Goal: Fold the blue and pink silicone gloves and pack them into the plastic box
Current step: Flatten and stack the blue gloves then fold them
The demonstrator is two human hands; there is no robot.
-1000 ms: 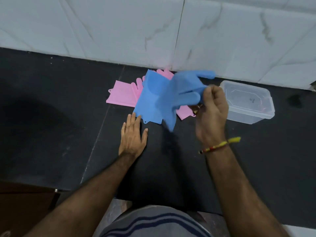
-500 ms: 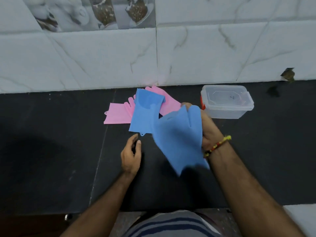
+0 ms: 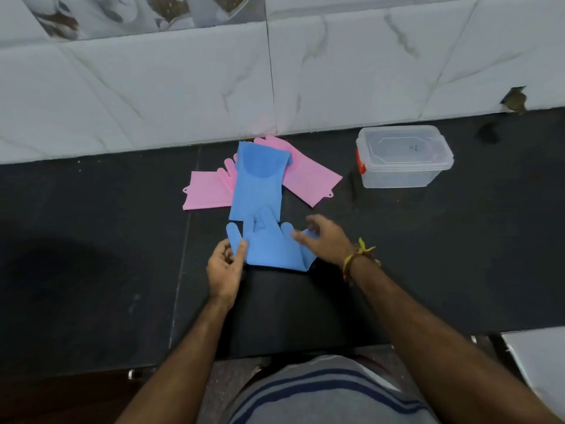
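One blue glove [image 3: 270, 250] lies flat on the black counter in front of me, its fingers pointing away. My left hand [image 3: 224, 266] pinches its left edge by the thumb. My right hand [image 3: 325, 240] holds its right edge. A second blue glove [image 3: 258, 182] lies just beyond, touching the first one's fingertips. It rests across two pink gloves, one sticking out left [image 3: 206, 191] and one right [image 3: 310, 179]. The clear plastic box [image 3: 403, 175] stands to the far right with its lid on and a red clasp.
A white marble-tiled wall [image 3: 183, 87] rises right behind the gloves and box. The counter's front edge [image 3: 290, 354] runs close to my body. A white surface [image 3: 541, 356] shows at the lower right.
My right hand has brought the blue glove down from the air and laid it on the counter. My left hand has taken its left edge.
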